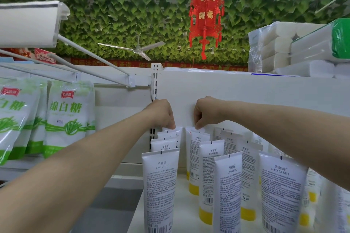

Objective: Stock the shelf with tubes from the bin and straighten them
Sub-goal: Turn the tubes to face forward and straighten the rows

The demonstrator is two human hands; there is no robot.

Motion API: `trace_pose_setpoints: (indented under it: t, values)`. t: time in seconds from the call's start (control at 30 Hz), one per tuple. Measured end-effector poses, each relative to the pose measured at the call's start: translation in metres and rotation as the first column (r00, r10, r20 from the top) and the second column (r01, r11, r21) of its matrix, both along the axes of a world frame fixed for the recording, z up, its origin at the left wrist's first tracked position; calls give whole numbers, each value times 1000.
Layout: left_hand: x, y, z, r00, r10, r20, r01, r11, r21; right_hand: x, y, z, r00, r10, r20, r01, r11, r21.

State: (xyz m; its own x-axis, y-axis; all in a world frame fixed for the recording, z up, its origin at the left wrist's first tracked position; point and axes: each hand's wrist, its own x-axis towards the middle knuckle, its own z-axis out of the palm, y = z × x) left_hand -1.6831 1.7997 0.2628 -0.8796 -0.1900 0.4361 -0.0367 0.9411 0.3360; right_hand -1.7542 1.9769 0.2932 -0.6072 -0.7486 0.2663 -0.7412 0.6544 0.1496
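Tubes (161, 185) already stood in rows on the shelf (182, 212). My left hand (163, 114) and right hand (204, 113) each pinched a back tube's top. I judged only straightening was left.

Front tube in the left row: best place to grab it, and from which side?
Pinch the flat crimped top edge of the front left tube from above, across its front and back faces. It stands upright with that seam on top, thin and free, while the tube behind stands close against its body, leaving little room lower down.
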Motion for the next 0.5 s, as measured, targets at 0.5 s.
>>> trace_pose_setpoints:
  t: [0.5]
  values:
    - [1, -6, 0, 999, -21, 35, 19, 997, 79, -1, 1, 1, 1000, -4, 12, 4, 1000, 8]
